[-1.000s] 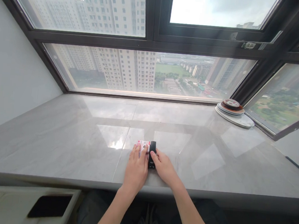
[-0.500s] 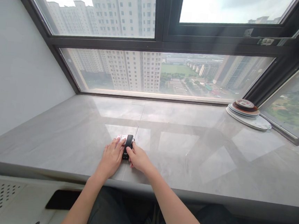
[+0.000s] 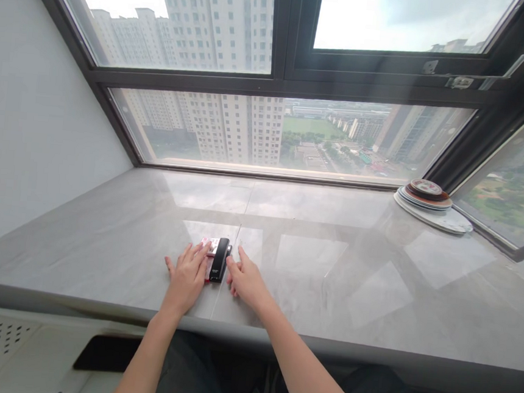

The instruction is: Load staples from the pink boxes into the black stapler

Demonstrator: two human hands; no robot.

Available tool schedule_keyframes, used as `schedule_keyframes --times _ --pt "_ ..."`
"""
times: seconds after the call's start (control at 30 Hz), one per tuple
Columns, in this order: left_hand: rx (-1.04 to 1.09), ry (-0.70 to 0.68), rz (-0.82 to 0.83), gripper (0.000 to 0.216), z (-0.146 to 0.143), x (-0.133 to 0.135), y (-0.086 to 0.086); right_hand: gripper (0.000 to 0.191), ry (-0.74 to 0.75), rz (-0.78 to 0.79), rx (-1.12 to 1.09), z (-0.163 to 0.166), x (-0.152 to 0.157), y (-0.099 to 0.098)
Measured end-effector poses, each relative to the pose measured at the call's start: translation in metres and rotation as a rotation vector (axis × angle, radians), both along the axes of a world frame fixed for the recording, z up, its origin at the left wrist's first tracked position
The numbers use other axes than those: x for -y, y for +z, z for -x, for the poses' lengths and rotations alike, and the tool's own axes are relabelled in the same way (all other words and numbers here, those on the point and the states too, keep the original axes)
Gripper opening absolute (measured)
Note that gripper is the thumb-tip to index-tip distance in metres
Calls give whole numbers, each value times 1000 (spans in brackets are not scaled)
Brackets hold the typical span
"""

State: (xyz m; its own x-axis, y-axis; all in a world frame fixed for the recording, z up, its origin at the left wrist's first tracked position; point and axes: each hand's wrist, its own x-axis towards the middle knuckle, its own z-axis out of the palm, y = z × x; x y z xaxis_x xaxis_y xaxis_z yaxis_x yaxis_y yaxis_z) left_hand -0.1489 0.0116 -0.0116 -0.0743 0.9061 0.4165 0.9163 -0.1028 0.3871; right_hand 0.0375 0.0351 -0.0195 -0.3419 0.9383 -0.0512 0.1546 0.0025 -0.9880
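A black stapler (image 3: 218, 259) lies on a grey stone window ledge (image 3: 101, 250), resting over a small red and white card or paper (image 3: 211, 243). My left hand (image 3: 186, 275) lies flat with fingers spread, its fingertips on the card just left of the stapler. My right hand (image 3: 245, 279) sits just right of the stapler, fingers extended and apart, thumb near the stapler's side. Neither hand grips anything.
A stack of plates (image 3: 431, 203) stands at the ledge's far right by the window frame. A white perforated unit with a dark slot (image 3: 37, 354) sits below the ledge at the lower left. A white wall bounds the left side.
My right hand has come off the top of the stapler and now rests open beside it. My left hand's fingers have spread wider. The view has shifted a little.
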Motion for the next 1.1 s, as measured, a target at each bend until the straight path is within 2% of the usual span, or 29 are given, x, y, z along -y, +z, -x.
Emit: schedule_keyframes --times 0.07,0.13,0.2,0.3,0.33,0.4,0.53,0.63,1.1 --pt "37 66 -119 43 -9 8 9 67 -127 -46 -2 -23 7 -1" --pt "77 72 -240 38 -25 19 19 63 -217 -115 22 -56 13 -2" --pt "94 -70 -257 34 -47 28 27 58 -316 -235 120 -96 19 -4" --pt "10 -436 -48 37 -83 35 28 56 -377 -431 428 -151 28 -9" --pt "-41 -513 20 38 -94 34 25 57 -365 -465 537 -164 31 -10" --pt "-145 -558 86 45 -112 30 15 60 -314 -481 747 -179 38 -12" --pt "-272 -464 89 56 -134 19 -7 65 -298 -458 1064 -170 52 -11" --pt "-293 -442 99 58 -139 14 -14 69 -319 -442 1180 -156 55 -9" --pt "-254 -430 131 59 -149 2 -16 70 -313 -423 1212 -156 54 -7"
